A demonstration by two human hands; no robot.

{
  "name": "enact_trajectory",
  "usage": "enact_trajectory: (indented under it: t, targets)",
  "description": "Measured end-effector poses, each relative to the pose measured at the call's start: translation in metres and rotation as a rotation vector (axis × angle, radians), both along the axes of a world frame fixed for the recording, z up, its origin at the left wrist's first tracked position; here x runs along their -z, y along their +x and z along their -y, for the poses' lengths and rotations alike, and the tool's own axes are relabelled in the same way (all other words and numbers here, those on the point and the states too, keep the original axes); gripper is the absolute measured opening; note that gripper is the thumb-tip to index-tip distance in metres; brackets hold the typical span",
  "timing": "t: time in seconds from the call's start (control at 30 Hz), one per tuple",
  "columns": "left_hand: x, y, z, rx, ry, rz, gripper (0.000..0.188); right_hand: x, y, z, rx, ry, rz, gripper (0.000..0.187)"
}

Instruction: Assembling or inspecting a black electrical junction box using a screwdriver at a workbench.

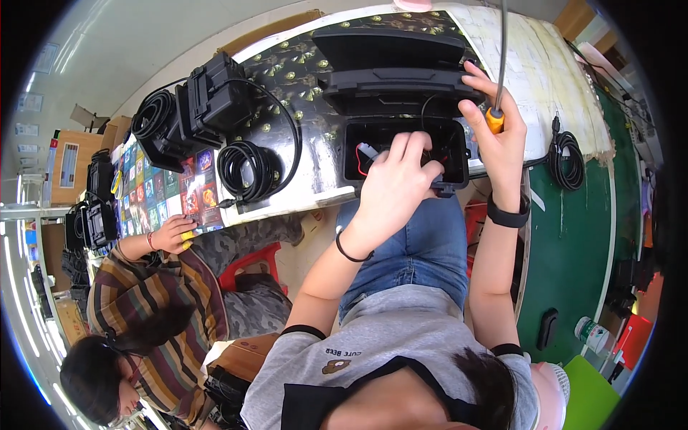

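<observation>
My left hand (403, 172) reaches into an open black plastic box (351, 132), its fingers bent down and pressed together; what the fingertips pinch is hidden. Inside the box, beside those fingers, lie a small grey cylindrical part (368, 150) and thin red wires. My right hand (504, 132) is at the box's right side, with a yellow-handled screwdriver (495, 120) tucked between thumb and palm, its long shaft pointing up. The right fingertips reach to the edge of the raised black lid (390, 54), which leans back behind the box.
To the left stand black cases (215, 89) with coiled black cable (244, 170). Another cable coil (566, 161) hangs over the green surface (573, 236) on the right. A co-worker's hand (172, 234) rests on the table edge at left. A white bottle (591, 332) lies lower right.
</observation>
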State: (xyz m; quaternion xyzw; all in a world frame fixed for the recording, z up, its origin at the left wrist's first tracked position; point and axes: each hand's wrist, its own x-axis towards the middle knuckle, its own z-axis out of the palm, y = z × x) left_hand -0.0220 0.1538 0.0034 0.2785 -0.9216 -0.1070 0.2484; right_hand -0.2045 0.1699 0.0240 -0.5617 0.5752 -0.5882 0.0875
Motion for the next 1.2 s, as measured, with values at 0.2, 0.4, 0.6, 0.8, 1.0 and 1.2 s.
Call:
enact_trajectory:
  t: [0.2, 0.4, 0.6, 0.8, 1.0, 1.2]
  targets:
    - [0.011, 0.003, 0.001, 0.026, 0.007, 0.137, 0.061, 0.002, 0.005, -0.006, -0.016, 0.021, 0.128, 0.024]
    - [0.009, 0.013, -0.011, -0.018, -0.314, -0.090, 0.062, 0.009, 0.006, -0.011, -0.031, 0.023, 0.195, 0.023]
    - [0.028, 0.058, -0.010, -0.277, -0.398, -0.182, 0.043, 0.010, 0.002, -0.008, -0.033, 0.014, 0.176, 0.023]
    - [0.035, 0.063, 0.020, -0.254, -0.254, -0.156, 0.042, -0.004, -0.007, 0.012, -0.054, 0.150, 0.262, 0.033]
    - [0.038, 0.053, 0.034, -0.247, -0.199, -0.257, 0.042, 0.002, -0.019, 0.023, -0.113, 0.189, 0.322, 0.044]
    - [0.059, 0.046, 0.028, -0.337, -0.171, -0.500, 0.064, 0.017, -0.008, -0.006, -0.132, 0.165, 0.421, 0.039]
